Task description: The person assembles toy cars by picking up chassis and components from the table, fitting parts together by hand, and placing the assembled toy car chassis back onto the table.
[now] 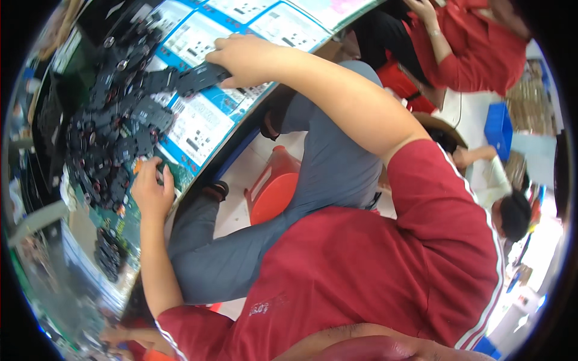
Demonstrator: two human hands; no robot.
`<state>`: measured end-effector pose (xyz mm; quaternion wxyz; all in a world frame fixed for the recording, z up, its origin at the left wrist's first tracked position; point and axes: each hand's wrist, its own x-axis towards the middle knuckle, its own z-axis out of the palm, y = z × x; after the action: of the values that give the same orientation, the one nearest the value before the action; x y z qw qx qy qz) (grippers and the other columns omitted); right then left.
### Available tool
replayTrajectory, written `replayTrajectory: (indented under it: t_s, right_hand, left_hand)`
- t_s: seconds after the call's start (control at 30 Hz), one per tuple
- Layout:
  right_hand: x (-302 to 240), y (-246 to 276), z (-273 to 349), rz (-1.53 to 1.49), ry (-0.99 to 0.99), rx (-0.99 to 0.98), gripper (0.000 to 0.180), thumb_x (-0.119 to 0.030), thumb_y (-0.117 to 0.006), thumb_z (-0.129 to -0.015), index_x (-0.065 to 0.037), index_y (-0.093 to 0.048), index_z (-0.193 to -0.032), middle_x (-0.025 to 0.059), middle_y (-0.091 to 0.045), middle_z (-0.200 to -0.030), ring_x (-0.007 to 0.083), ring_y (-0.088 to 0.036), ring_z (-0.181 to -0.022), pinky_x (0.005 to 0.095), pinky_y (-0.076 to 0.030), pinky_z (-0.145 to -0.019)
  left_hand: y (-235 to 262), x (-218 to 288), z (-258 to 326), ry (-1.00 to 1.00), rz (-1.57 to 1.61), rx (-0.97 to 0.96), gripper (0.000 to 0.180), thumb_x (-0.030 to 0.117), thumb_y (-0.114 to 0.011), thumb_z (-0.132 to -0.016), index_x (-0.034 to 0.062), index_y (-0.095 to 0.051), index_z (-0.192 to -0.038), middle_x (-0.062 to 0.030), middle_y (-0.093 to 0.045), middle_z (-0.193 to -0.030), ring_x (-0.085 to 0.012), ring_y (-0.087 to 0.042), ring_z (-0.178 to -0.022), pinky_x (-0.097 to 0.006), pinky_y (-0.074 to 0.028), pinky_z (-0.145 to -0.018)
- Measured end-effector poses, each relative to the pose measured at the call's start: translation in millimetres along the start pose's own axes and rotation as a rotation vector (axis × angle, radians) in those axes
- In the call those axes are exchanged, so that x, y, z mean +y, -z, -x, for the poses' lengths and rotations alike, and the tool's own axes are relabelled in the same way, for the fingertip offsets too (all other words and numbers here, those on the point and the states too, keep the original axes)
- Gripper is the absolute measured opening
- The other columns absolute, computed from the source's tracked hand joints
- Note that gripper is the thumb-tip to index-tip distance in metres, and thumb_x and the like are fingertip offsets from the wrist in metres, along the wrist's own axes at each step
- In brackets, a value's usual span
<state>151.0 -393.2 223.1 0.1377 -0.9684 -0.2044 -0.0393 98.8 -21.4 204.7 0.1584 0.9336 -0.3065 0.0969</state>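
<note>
Right hand: we see the right hand [244, 60] reaching across the printed sheets, palm down, thumb and fingers closed about the near end of a flat black part [203, 78].
Held part: we find it over the blue-bordered printed sheets [201, 129], its far end meeting the other black pieces of the pile.
Left hand: we see the left hand [153, 188] at the lower edge of the pile, near the front of the worktop [127, 225], thumb and forefinger parted; something dark shows between them, but we cannot tell whether it is gripped.
Black pile: we make out a heap of black parts [108, 129], tangled together, many with small round rings, spread along the left of the sheets.
Small cluster: we note a few more black parts [109, 256] lying apart from the heap, to the left of the left forearm.
Below the worktop: we see a red stool [274, 198] on the pale floor, just beside the person's grey-trousered legs.
Farther off: we have a co-worker in a red shirt [481, 51] at upper right, and a blue bin [498, 129] near stacked cardboard [533, 105].
</note>
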Motion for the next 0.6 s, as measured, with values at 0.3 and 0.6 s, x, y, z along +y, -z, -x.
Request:
replayTrajectory:
  t_s: [0.3, 0.6]
  right_hand:
    - [-0.1, 7.3, 2.2, 0.010, 0.043, 0.001, 0.061, -0.031, -0.080, -0.083, -0.009, -0.061, -0.137, 0.0165, -0.062, -0.123, 0.0373, -0.060, -0.118, 0.0451, -0.050, -0.101]
    - [2.1, 5.1, 3.2, 0.035, 0.057, 0.033, 0.061, -0.028, -0.079, -0.084, -0.007, -0.059, -0.138, 0.0160, -0.062, -0.121, 0.0371, -0.060, -0.115, 0.0443, -0.050, -0.100]
  left_hand:
    - [-2.0, -3.6, 1.0, -0.009, 0.066, 0.072, 0.020, 0.015, -0.071, -0.088, 0.0078, -0.066, -0.106, -0.0095, -0.066, -0.091, -0.0300, -0.066, -0.073, -0.041, -0.052, -0.064]
    - [-2.6, -4.5, 1.4, -0.002, 0.091, 0.031, 0.022, 0.018, -0.070, -0.089, 0.0078, -0.066, -0.108, -0.0104, -0.068, -0.097, -0.0328, -0.069, -0.078, -0.042, -0.055, -0.066]
